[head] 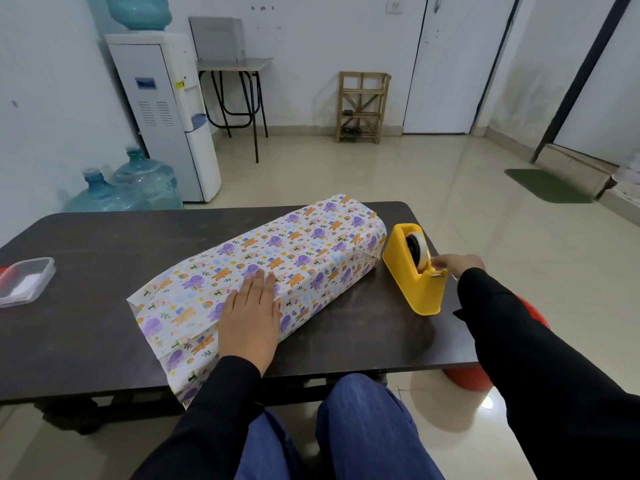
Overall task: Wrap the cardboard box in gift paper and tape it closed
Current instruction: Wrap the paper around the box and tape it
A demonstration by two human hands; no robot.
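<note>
Dark brown worktop [86, 244] on a glossy tiled floor [346, 174]. Long cardboard box wrapped in animal-print gift paper [294, 254] lies diagonally at centre. Left hand [249, 317] presses flat on it. Right hand [457, 263] pinches tape [421, 253] at the yellow plastic tape dispenser [412, 282], right.

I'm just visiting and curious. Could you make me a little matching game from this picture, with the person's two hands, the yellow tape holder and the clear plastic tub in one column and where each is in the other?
Things
1. left hand
2. right hand
3. yellow plastic tape dispenser
4. clear plastic container

Places
A. near the left edge of the dark table
B. flat on the animal-patterned gift paper
C. pinching the tape at the cutter
D. standing on the table, right of the gift paper

Pairs: 1-B, 2-C, 3-D, 4-A
</note>
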